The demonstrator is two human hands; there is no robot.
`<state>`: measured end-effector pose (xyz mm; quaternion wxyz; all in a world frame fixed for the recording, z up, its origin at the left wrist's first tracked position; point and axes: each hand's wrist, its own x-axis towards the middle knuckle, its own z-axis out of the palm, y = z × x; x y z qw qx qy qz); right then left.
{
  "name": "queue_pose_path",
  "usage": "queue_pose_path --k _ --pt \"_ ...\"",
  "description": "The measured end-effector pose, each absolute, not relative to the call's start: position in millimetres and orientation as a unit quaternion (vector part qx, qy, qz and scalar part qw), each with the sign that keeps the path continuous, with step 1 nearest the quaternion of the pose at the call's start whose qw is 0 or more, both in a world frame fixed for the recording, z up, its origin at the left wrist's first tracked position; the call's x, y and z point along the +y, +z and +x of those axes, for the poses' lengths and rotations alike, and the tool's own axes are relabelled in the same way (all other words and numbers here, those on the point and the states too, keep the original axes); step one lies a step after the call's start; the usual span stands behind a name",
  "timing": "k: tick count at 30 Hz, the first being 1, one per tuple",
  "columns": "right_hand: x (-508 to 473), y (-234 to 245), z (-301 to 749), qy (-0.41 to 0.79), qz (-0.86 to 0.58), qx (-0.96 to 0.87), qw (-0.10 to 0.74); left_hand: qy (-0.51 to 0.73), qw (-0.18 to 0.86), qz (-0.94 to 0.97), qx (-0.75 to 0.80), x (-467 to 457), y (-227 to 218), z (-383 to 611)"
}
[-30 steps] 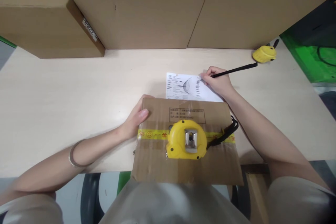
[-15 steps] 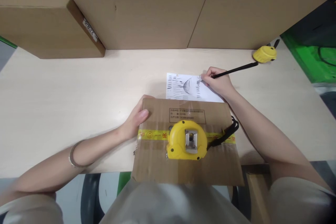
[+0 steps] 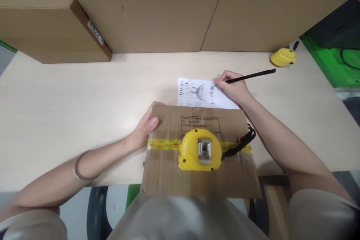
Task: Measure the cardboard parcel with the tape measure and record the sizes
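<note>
My left hand (image 3: 145, 127) grips the left edge of a cardboard box (image 3: 165, 176), its thumb on top and the other fingers hidden behind. On the box lies a yellow tape measure (image 3: 194, 152) with a black wrist strap that hangs toward the right edge. Beyond the box, my right hand (image 3: 232, 86) pinches a black pencil (image 3: 253, 76), whose rear end slants up to the right. Its tip is at the upper part of a white paper (image 3: 222, 99) covered with dark strokes and a shaded curved shape. The box hides the near edge of the paper.
Another yellow tape measure (image 3: 283, 57) stands at the far right of the pale table (image 3: 70, 108). Large cardboard boxes (image 3: 157, 15) wall off the back, and a further box (image 3: 56, 30) sits at the back left. A chair armrest (image 3: 97, 213) shows below the table edge.
The pencil's rear end has dipped slightly, with a small shift of my right hand on the paper. My left hand, the box and the tape measure on it look unmoved.
</note>
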<state>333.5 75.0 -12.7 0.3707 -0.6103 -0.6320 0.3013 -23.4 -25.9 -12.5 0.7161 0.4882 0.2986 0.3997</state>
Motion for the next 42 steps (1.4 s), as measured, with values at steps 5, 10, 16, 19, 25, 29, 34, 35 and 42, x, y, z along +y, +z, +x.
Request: queue_pose_path --k 5,10,16,19,25,29,34,35,42 --pt "74.5 -12.0 332.9 0.31 -0.605 -0.641 0.356 0.4 0.717 0.49 0.293 -25.9 -13.2 -22.9" --pt "75.1 -12.6 332.7 0.309 -0.606 -0.636 0.364 0.4 0.715 0.494 0.291 -26.2 -15.3 -24.2" --pt "75.9 -14.3 333.1 0.312 -0.606 -0.63 0.372 0.398 0.714 0.493 0.299 -26.6 -13.3 -24.5" --pt "76.2 -14.5 333.0 0.317 -0.605 -0.632 0.368 0.401 0.707 0.499 0.3 -26.8 -13.1 -24.3" --pt "75.8 -14.0 332.0 0.318 -0.601 -0.634 0.37 0.405 0.709 0.498 0.292 -25.8 -15.9 -24.3" --pt "75.0 -13.6 331.6 0.312 -0.602 -0.631 0.377 0.402 0.711 0.497 0.293 -25.7 -18.0 -25.1" --pt "74.6 -14.7 331.4 0.316 -0.599 -0.634 0.373 0.4 0.708 0.5 0.298 -25.5 -17.1 -25.4" --pt "74.7 -15.0 331.4 0.315 -0.599 -0.633 0.375 0.398 0.71 0.499 0.298 -25.4 -16.7 -25.3" --pt "75.1 -16.0 332.0 0.315 -0.602 -0.629 0.377 0.402 0.708 0.497 0.301 -25.3 -17.1 -25.3"
